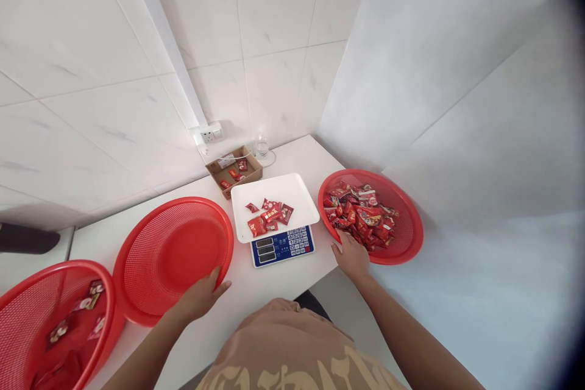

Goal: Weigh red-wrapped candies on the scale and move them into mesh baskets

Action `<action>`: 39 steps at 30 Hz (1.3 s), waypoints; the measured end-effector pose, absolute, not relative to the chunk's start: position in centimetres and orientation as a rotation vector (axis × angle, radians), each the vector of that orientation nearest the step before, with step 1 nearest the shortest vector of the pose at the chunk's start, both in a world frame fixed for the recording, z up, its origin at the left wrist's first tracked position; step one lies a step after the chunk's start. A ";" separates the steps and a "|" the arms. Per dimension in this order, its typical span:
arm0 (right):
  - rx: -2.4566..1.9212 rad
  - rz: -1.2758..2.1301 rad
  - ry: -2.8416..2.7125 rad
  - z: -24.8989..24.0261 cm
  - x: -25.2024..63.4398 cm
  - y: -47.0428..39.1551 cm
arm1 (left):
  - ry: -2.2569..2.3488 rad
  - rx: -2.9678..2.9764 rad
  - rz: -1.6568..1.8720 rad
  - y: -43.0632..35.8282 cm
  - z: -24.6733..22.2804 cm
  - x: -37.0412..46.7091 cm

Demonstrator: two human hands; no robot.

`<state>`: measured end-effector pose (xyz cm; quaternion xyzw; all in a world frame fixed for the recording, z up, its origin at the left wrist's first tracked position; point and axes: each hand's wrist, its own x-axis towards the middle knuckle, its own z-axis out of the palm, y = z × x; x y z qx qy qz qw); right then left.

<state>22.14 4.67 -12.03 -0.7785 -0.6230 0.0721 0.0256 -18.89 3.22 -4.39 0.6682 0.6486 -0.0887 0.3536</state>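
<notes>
My left hand (205, 296) is closed on the near right rim of a red plastic basket (180, 250), with the thumb outside and the fingers over the edge. No packets show inside this basket. On the right, my right hand (353, 257) grips the near left rim of another red basket (415, 219), which is heaped with small red snack packets (361, 213). Between the hands stands a weighing scale (283, 245) with a blue keypad panel. Several red packets (273, 212) lie on its white tray (301, 195). The scale's display digits are too small to read.
A third red basket (109, 298) with some packets stands at the lower left. Behind the scale are a cardboard box (251, 178) holding several packets and a clear bottle (262, 147). A wall socket (210, 134) and tiled walls bound the white table (301, 152).
</notes>
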 end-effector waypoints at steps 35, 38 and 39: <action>-2.433 0.212 -1.934 -12.0 21.9 4.8 | 1.708 2.268 0.087 16.1 -5.6 -10.6; -2.428 0.201 -1.932 -11.9 21.9 4.7 | 1.660 2.284 0.049 17.8 -7.0 -8.7; -2.430 0.197 -1.928 -11.9 21.8 4.7 | 1.663 2.281 0.038 18.1 -7.2 -8.5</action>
